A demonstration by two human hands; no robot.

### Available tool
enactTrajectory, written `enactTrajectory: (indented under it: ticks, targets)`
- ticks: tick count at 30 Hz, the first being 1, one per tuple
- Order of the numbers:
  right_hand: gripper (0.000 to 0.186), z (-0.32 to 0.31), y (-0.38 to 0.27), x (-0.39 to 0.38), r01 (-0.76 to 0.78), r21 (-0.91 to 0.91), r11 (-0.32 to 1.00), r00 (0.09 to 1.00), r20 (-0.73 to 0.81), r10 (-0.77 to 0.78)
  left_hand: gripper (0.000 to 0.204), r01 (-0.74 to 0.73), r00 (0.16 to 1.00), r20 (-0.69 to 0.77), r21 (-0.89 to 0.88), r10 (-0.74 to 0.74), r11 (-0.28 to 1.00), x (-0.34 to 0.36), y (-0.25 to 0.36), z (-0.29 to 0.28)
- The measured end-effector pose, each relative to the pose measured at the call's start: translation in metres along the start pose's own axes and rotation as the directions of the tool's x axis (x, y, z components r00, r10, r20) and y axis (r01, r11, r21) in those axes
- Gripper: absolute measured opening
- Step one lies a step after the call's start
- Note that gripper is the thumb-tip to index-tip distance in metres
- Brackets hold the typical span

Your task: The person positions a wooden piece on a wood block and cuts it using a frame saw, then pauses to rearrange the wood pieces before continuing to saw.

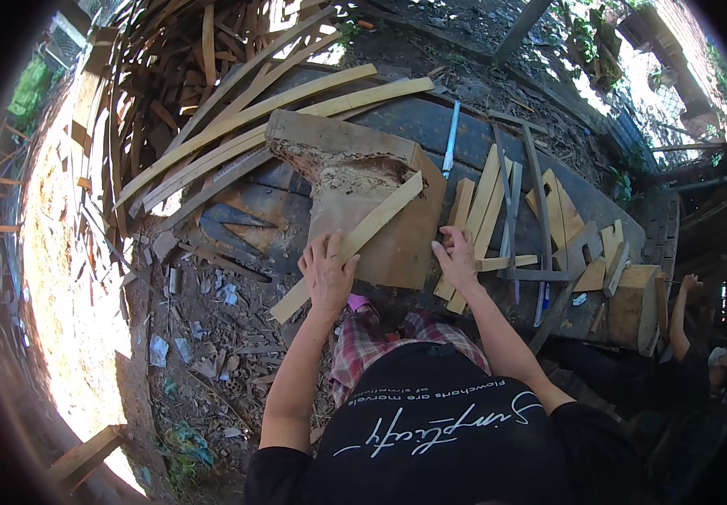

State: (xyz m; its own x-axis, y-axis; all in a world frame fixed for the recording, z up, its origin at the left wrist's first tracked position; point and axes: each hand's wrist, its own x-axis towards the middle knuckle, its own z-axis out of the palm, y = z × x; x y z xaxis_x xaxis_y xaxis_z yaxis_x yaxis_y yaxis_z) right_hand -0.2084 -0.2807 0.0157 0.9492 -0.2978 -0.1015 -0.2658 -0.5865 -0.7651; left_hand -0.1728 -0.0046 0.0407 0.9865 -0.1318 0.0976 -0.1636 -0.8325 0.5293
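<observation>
A large block of pale brown wood point(372, 210), with a rough, decayed hollow along its far side, stands on the dark workbench in front of me. Slantwise across its top lies a flat wooden strip point(384, 215), its near left end jutting past the block. My left hand point(327, 273) grips this strip from above, fingers over it and thumb on its right side. By the block's right edge, my right hand point(458, 259) has its fingers apart and holds nothing; whether it touches the block is unclear.
Long curved strips point(271, 109) and a heap of scrap wood point(178, 93) are at the far left. Right of the block are short wood pieces point(485, 202), a light-blue straight tool point(451, 139) and a grey frame point(540, 202). Another person's arm point(680, 320) shows far right.
</observation>
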Motion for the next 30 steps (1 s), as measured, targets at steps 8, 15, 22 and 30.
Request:
enactTrajectory:
  ticks: [8, 15, 22, 30]
  targets:
    - [0.029, 0.034, -0.104, 0.087, 0.555, -0.196, 0.809, 0.815, -0.069, -0.576, 0.049, 0.477, 0.879, 0.02, -0.017, -0.477, 0.879, -0.051, -0.08, -0.051]
    - [0.032, 0.109, -0.122, 0.116, 0.665, -0.277, 0.693, 0.739, 0.109, -0.665, 0.042, 0.655, 0.737, 0.248, -0.494, -0.629, 0.572, -0.07, -0.097, -0.039]
    - [0.033, 0.117, -0.106, 0.117, 0.606, -0.316, 0.73, 0.792, 0.155, -0.591, 0.038, 0.683, 0.71, 0.261, -0.48, -0.654, 0.551, -0.072, -0.093, -0.038]
    - [0.03, 0.115, -0.112, 0.118, 0.61, -0.325, 0.723, 0.79, 0.174, -0.588, 0.029, 0.635, 0.769, 0.212, -0.366, -0.603, 0.681, -0.066, -0.086, -0.043]
